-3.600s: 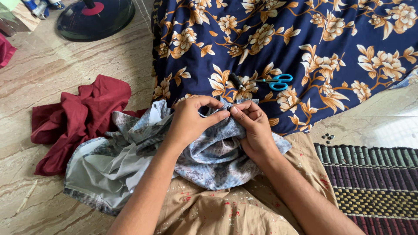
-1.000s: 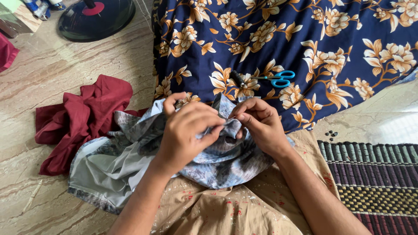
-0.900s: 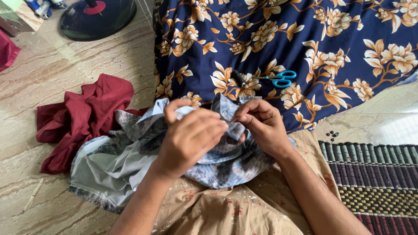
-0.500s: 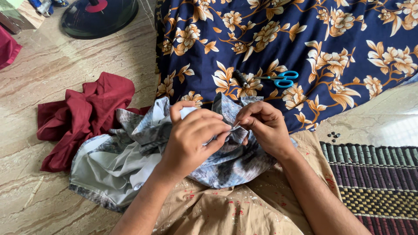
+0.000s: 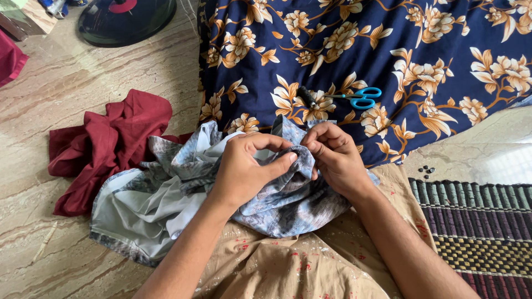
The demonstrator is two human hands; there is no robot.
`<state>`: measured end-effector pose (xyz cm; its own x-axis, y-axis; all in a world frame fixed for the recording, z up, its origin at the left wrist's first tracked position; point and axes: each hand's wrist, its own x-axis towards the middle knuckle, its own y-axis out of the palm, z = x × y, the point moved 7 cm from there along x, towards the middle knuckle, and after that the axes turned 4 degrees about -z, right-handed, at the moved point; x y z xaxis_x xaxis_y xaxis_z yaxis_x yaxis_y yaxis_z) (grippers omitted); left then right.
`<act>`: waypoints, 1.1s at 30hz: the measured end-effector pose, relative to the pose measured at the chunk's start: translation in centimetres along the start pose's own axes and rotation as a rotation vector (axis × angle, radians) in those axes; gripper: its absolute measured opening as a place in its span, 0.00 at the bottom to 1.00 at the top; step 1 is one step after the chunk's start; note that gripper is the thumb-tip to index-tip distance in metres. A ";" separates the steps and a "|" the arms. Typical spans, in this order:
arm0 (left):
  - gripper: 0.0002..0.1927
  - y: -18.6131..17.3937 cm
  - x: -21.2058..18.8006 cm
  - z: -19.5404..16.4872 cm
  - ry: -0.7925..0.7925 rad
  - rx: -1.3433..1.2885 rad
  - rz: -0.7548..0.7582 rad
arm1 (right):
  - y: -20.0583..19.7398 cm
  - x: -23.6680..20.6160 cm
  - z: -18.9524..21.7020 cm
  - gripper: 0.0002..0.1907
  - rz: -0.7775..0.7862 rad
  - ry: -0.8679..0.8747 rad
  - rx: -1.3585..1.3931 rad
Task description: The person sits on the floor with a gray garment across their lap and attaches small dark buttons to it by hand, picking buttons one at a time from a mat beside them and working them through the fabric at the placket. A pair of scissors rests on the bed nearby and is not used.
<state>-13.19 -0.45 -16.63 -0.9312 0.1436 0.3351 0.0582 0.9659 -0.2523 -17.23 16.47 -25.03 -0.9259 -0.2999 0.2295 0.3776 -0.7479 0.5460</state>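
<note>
**Both hands closed on 1 fold of grey-blue patterned cloth, at the lap's front edge**

The grey-blue patterned cloth [image 5: 166,205] lies bunched across the person's lap and spills to the left onto the marble floor [image 5: 66,99]. Its long axis runs from lower left to upper right, and the worked fold sits at the upper right end, directly between the 2 hands.

The left hand [image 5: 246,171] arches over the bundle from the left; its fingers [image 5: 280,160] are curled and pressed down onto the fold, thumb hidden beneath. The right hand [image 5: 335,158] meets it from the right, fingers drawn together and pinching the same fold at its edge. The fingertips of the 2 hands are touching or very nearly so. Whether a needle or thread is held cannot be told.

Neither hand is nearer; the fold lies level with both, slightly ahead of the knuckles.

Blue-handled scissors [image 5: 354,98] rest on the navy floral fabric [image 5: 443,50], beyond the right hand and apart from it. A maroon cloth [image 5: 105,144] lies crumpled left of the bundle, touching it.
</note>
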 end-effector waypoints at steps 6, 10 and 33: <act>0.09 0.9 0.4 1.7 -0.133 -0.209 0.028 | -0.1 0.3 -0.1 0.03 0.021 0.010 0.076; 0.09 1.2 0.6 2.2 -0.201 -0.342 0.048 | 0.0 0.4 -0.4 0.03 0.034 0.037 0.113; 0.07 0.5 0.8 -0.4 -0.012 -0.089 -0.067 | -0.6 1.0 -0.7 0.05 0.060 0.077 0.032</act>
<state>-13.73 0.28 -16.10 -0.9383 0.0756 0.3375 0.0264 0.9886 -0.1481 -18.36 16.22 -25.66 -0.8989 -0.3896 0.2004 0.4315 -0.7081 0.5589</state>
